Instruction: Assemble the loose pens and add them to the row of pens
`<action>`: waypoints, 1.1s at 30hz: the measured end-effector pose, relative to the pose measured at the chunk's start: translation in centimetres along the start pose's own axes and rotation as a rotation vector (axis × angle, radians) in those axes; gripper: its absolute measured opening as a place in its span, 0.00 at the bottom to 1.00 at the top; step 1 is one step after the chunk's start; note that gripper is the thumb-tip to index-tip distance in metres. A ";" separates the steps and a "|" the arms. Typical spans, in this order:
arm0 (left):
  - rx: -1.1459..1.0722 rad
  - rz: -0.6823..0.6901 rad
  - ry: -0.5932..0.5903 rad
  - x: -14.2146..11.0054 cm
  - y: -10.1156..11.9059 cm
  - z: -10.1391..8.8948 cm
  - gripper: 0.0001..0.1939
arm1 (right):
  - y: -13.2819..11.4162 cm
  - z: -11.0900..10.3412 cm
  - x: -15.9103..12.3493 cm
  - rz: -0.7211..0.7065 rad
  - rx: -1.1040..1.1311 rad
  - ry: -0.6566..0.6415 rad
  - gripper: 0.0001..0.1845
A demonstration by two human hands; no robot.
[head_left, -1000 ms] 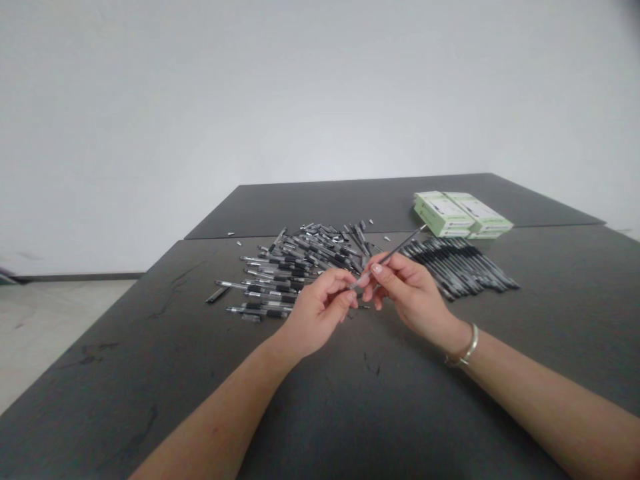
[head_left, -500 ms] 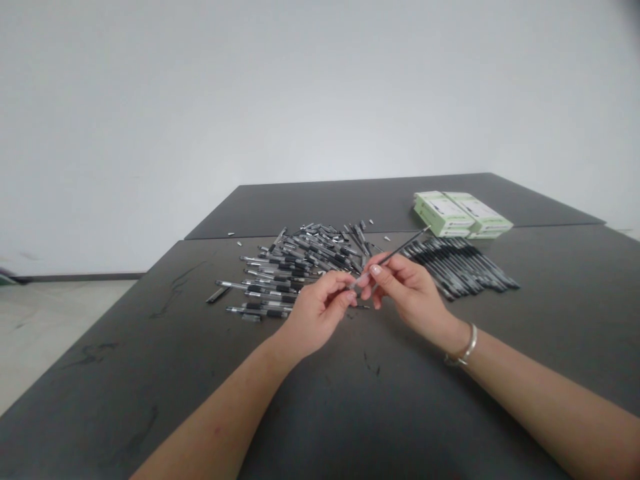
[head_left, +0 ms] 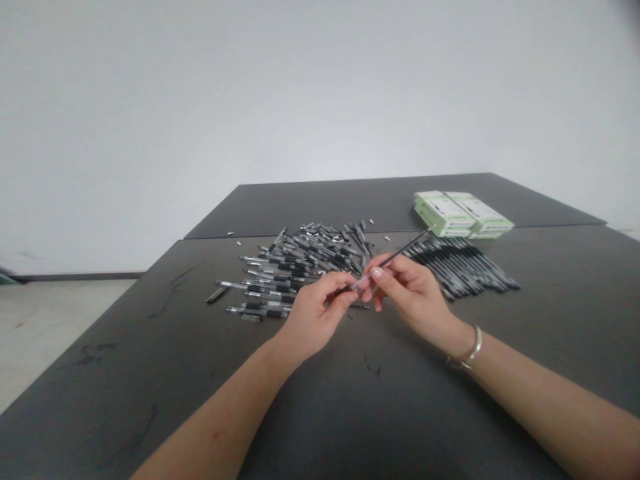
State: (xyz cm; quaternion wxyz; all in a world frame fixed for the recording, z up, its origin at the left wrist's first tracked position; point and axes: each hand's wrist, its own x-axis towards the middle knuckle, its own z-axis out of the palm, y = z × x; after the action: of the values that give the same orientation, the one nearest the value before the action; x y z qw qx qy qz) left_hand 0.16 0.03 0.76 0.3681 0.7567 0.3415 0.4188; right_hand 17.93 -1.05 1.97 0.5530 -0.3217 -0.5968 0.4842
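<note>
My right hand [head_left: 407, 283] pinches a slim dark pen refill [head_left: 403, 252], tilted up to the right with its pale tip near the boxes. At its lower end, my left hand [head_left: 320, 310] is closed, thumb and forefinger on a clear pen part [head_left: 359, 283]. The fingers hide where the two meet, so I cannot tell if one sits inside the other. Just beyond my left hand lies a loose pile of clear pens with black grips [head_left: 295, 257]. Right of my right hand, many pens lie side by side in a slanted row [head_left: 463, 267].
Green and white boxes [head_left: 463, 213] are stacked behind the row of pens. Small pen tips [head_left: 239, 244] and a clear cap [head_left: 251, 318] lie loose around the pile. The dark table [head_left: 200, 387] has a seam across it and meets a pale wall [head_left: 320, 93].
The refill and my right hand have shifted slightly to the right. A little more of the clear part shows between my hands. My left hand has barely moved.
</note>
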 end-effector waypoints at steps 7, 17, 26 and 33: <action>0.046 -0.015 -0.009 0.1 0.2 0.1 0.07 | 0.7 0.4 -0.2 0.054 -0.092 -0.032 0.09; 0.171 -0.052 -0.003 0.2 -0.8 0.0 0.07 | 1.1 -1.0 0.5 0.092 0.180 0.147 0.13; 0.177 -0.084 -0.009 0.3 -1.1 0.0 0.09 | 1.0 -0.7 0.6 0.109 -0.095 0.052 0.15; 0.190 -0.102 -0.035 0.3 -1.1 -0.1 0.09 | 1.6 -1.4 0.9 0.190 -0.126 0.021 0.24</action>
State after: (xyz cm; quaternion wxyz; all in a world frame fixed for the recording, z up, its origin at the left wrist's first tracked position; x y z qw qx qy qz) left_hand -0.02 0.88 -0.05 0.3213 0.7771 0.4111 0.3520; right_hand 18.91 0.58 0.68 0.4895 -0.4160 -0.5869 0.4928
